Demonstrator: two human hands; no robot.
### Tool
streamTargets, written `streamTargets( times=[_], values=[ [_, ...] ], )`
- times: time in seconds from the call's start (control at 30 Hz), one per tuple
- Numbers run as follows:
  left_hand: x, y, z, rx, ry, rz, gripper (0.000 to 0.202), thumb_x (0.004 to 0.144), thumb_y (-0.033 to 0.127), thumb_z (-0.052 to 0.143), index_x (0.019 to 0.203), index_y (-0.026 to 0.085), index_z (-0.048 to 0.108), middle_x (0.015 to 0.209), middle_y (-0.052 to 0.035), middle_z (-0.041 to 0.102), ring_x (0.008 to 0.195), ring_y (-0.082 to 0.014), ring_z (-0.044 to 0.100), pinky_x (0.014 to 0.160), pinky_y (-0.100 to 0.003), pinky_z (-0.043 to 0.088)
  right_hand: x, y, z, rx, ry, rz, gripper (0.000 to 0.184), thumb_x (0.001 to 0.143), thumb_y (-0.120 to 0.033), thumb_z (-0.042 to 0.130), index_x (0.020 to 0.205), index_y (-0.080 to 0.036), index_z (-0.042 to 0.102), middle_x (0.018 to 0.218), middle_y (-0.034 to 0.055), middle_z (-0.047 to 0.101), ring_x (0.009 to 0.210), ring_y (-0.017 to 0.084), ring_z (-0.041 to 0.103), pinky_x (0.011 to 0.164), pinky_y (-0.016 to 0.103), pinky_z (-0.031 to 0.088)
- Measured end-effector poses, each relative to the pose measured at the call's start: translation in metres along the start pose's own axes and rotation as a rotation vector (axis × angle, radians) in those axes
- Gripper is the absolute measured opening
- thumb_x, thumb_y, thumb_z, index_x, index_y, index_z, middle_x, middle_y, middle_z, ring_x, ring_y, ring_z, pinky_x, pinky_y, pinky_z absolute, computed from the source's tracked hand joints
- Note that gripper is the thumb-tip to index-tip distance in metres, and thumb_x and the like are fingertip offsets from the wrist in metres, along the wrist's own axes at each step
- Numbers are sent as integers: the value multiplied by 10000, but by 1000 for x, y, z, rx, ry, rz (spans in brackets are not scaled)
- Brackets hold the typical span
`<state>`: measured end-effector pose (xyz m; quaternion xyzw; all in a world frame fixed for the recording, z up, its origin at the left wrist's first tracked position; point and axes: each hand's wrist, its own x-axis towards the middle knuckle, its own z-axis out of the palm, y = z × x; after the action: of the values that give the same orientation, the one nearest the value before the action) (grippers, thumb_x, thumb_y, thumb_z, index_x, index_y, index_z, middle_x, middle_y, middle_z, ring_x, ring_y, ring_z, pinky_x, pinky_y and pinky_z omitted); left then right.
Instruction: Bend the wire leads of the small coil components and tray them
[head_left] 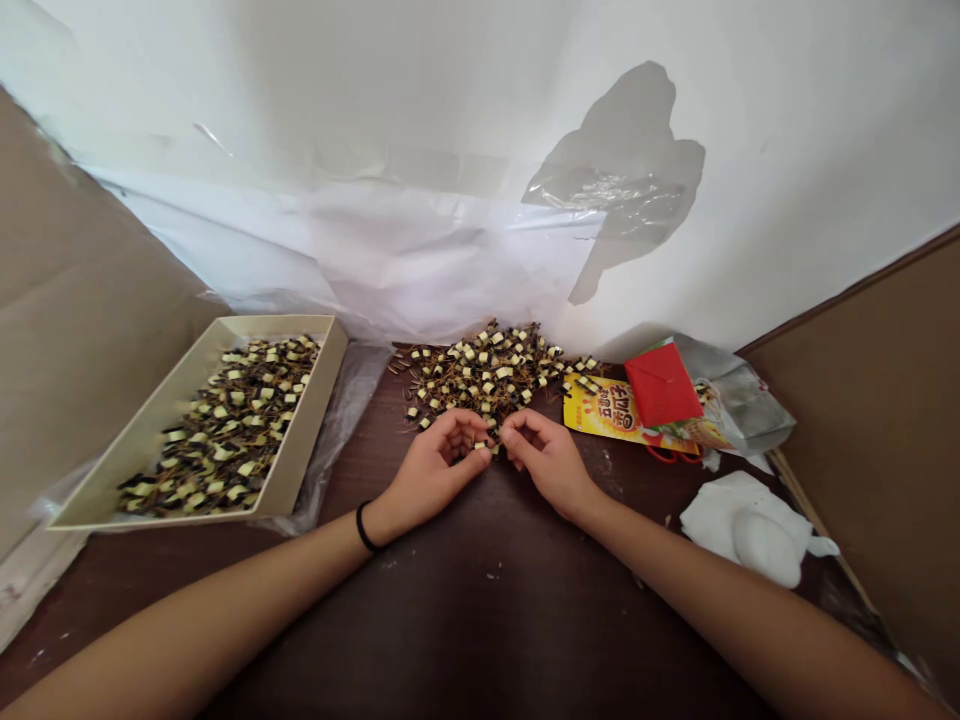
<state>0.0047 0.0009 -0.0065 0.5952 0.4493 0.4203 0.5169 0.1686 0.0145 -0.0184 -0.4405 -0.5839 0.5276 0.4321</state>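
Both hands meet at the near edge of a heap of small black parts [499,375] with pale yellow bands and thin coppery wires. My left hand [442,465], with a black band at the wrist, is closed, thumb and fingers pinching one small yellow-banded part [481,446]. Just beside it, my right hand [546,462] has thumb and forefinger pressed together. Whatever lies between those right fingertips is too small to make out; it may be a wire of the same part. The fingertips of the two hands nearly touch.
On the left, a cream open box [319,420] holds many similar parts on plastic sheeting. At right lie a yellow snack packet [600,408], a red packet [664,385], a clear plastic bag [754,400] and white crumpled tissue [731,505]. Cardboard walls [877,400] flank the dark table [480,620].
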Motion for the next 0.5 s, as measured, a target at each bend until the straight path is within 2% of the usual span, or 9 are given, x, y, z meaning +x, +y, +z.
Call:
streamTargets(
  times=[0.23,0.43,0.5],
  values=[
    [0,0,-2,157,-10,42,141,783,262,607,883,164,619,758,-12,610,690,-131,535,640,-246,438,0,-1,1,-14,21,-22,236,805,-414,563,745,-186,540,601,-29,491,521,96,445,503,222,395],
    [0,2,-3,195,-53,87,96,793,230,591,826,166,654,834,-35,662,777,-152,580,732,-274,449,0,-1,0,1,4,-5,230,803,-411,565,756,-187,541,577,-36,485,505,97,443,497,224,393],
    [0,1,-3,169,-53,77,111,795,227,594,876,168,644,848,-35,660,785,-150,587,731,-272,454,0,-2,0,8,6,0,226,803,-409,566,758,-189,541,571,-37,486,501,96,442,493,223,392]
  ],
)
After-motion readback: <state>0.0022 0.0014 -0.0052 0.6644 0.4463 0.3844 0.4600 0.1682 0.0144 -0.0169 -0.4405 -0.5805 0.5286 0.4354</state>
